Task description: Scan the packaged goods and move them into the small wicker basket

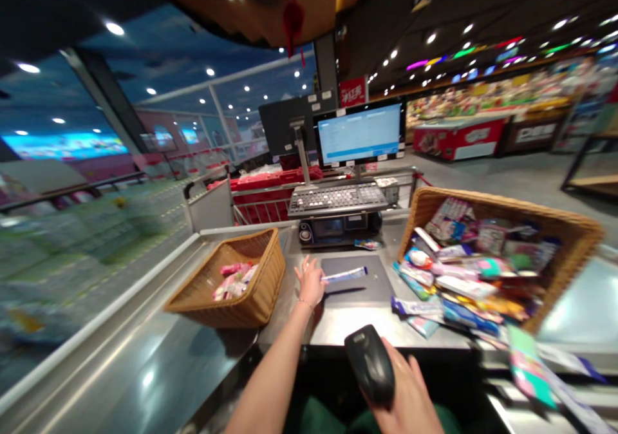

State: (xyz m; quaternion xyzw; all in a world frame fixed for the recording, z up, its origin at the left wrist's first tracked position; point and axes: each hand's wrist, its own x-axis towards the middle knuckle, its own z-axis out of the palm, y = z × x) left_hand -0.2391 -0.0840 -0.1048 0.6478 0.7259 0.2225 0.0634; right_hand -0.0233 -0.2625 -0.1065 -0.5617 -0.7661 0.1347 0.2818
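My left hand (310, 282) reaches over the counter and pinches one end of a thin white-and-blue candy stick (345, 275). The stick points to the right above a dark grey pad (379, 279). Low in the view, my right hand (405, 386) grips a black handheld barcode scanner (371, 363); its handle is mostly hidden. To the left of my left hand stands a wicker basket (270, 273) with a few pink and white packets (235, 281) inside. On the right, a tipped wicker basket (506, 202) spills many colourful sweet packets (463, 286) onto the counter.
Behind the pad are a keyboard (338, 197) on a stand and a lit monitor (360, 134). A small packet (367, 245) lies in front of the stand. Loose packets (528, 363) hang over the counter's right front edge. A metal rail (96, 350) runs along the left.
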